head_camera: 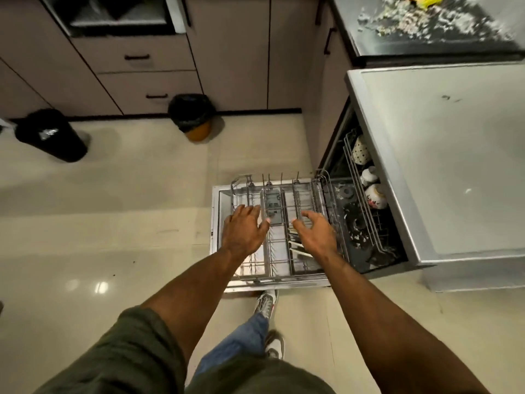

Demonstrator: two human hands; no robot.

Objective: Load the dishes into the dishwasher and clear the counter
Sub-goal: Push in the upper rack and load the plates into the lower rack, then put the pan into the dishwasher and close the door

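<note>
Dishwasher [443, 166] open, door [220, 243] folded down flat over the floor; lower rack [284, 251] pulled out onto it. Left hand [244, 228] reaches over the left part of the rack, fingers [251, 210] straight and spread, gripping nothing; contact with the wires cannot be told. Right hand [316, 231] reaches over the middle-right part of the rack, fingers loosely curved and apart, holding nothing, just above a few flat dishes [297, 243] standing on edge between the tines. A grey cutlery basket [272, 207] sits in the rack between the two hands, near the left thumb. Rest of the pulled-out rack shows bare wire. Upper rack [366, 177], partly under the machine's top, carries three patterned cups or small pots [375, 196] in a row. Dark worktop [426, 38] beyond the machine, upper right, is strewn with pale crumbs or scraps; a yellow object at its far edge is cut off by the frame. On the tiled floor [113, 194]: black bin [52, 135] at left, orange bin with black liner [194, 118] against the cabinets [227, 52]. Person's shoe [265, 304] touches the front edge of the door.
</note>
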